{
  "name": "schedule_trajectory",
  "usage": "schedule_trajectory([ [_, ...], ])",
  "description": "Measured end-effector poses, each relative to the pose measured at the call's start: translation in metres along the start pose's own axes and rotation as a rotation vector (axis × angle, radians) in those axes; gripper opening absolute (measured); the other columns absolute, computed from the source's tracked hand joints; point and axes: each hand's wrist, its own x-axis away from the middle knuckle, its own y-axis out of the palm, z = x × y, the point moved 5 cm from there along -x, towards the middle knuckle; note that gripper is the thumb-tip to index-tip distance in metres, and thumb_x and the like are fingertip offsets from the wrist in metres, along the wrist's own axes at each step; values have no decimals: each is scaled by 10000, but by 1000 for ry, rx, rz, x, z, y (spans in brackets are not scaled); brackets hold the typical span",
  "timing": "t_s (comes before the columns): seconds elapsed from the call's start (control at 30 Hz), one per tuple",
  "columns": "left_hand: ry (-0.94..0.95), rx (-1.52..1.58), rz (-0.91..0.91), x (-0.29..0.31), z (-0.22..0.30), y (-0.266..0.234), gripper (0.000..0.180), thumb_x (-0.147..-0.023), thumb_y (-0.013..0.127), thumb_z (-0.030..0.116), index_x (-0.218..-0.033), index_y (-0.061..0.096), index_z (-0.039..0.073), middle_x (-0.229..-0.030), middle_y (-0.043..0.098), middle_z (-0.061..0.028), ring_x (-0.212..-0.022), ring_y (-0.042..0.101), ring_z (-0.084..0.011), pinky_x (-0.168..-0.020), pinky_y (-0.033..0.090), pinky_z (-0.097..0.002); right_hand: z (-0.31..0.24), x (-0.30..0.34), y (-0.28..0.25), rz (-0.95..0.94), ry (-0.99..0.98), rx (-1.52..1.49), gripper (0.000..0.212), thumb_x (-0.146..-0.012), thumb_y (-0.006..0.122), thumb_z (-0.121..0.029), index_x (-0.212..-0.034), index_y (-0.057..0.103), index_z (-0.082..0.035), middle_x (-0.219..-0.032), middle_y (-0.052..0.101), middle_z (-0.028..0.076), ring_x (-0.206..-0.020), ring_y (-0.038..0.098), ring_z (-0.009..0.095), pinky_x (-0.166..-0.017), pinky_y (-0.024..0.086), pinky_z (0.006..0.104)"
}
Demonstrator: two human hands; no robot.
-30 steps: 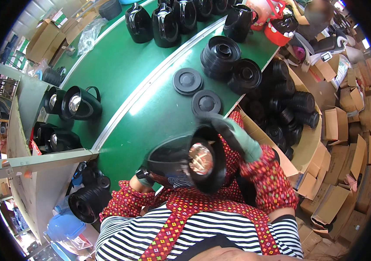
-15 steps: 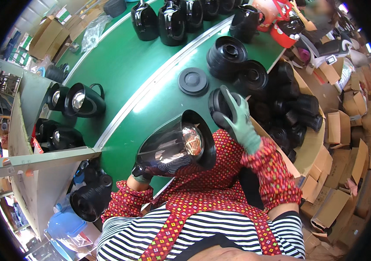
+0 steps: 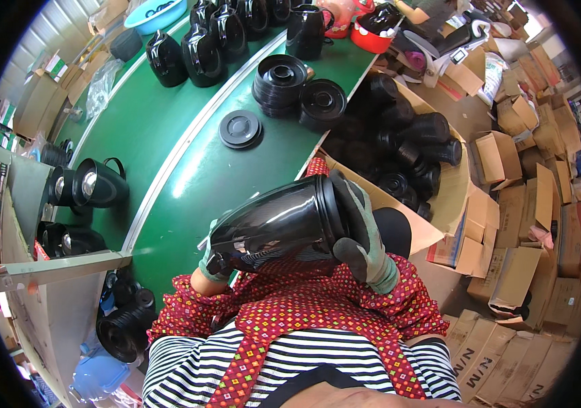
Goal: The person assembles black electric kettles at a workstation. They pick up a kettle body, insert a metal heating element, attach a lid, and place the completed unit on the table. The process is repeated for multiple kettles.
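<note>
A glossy black vacuum jug body [image 3: 270, 221] lies on its side in front of my apron. My left hand [image 3: 213, 257], in a grey-green glove, is closed round its narrow end; part of those fingers is hidden behind the jug. Against the wide end sits a black ring-shaped base [image 3: 335, 209], gripped from the outside by my gloved right hand [image 3: 370, 248], thumb below and fingers above. Base and jug touch; whether they are locked together I cannot tell. Beyond them, a flat black disc [image 3: 240, 129] rests on the green table [image 3: 181, 224].
Stacked black round bases [image 3: 279, 85] stand farther back beside another stack [image 3: 322, 103]. A carton [image 3: 455, 211] of black parts adjoins the table's right edge. Several upright jugs [image 3: 202, 58] line the back; others [image 3: 102, 183] lie at left. Cardboard boxes [image 3: 501, 160] crowd the right.
My right hand has brought the black base from beside the stacks to the jug's wide end, covering its shiny inside. The view has shifted, so the table items appear farther left.
</note>
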Motion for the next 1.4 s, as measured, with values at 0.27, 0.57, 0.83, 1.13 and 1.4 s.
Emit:
schedule_trajectory([
  [0.27, -177, 329, 33, -12, 4, 21, 585, -1162, 337, 391, -1622, 385, 32, -1615, 478, -193, -1448, 524, -318, -1218, 442, -492, -28, 22, -25, -53, -434, 337, 1093, -755, 852, -639, -1580, 460, -38, -1624, 323, 310, -1468, 362, 508, -1210, 283, 607],
  [0.57, 647, -1155, 266, -7, 58, 33, 564, -816, 863, 311, -1242, 715, -27, -1323, 703, -216, -1080, 749, -352, -941, 605, -417, -13, 27, -41, 18, -240, 3, 880, -938, 747, -403, -1624, 366, -4, -1712, 233, 296, -1568, 285, 468, -1264, 270, 519],
  [0.83, 763, -1518, 430, 5, 115, 85, 542, -704, 936, 223, -1144, 747, -31, -1292, 699, -266, -1090, 746, -393, -920, 609, -423, 6, 23, -47, -172, 456, -909, 749, -1156, 312, -544, -1690, 224, -26, -1551, 559, 125, -1415, 528, 194, -1189, 415, 307],
  [1.13, 845, -1434, 315, -5, 125, 125, 539, -785, 908, 213, -1182, 696, -85, -1274, 695, -291, -1032, 763, -344, -919, 602, -390, 4, 25, -45, 142, 156, -679, 767, -1124, 397, -578, -1641, 324, -17, -1500, 598, 162, -1352, 604, 245, -1170, 452, 410],
  [1.4, 288, -631, 207, -17, 76, 59, 570, -760, 937, 165, -1235, 710, -54, -1255, 737, -200, -1096, 737, -266, -1003, 571, -370, -66, 25, -47, 218, -362, -129, 832, -1087, 400, -671, -1634, 364, -45, -1588, 517, 178, -1458, 520, 243, -1234, 377, 397],
])
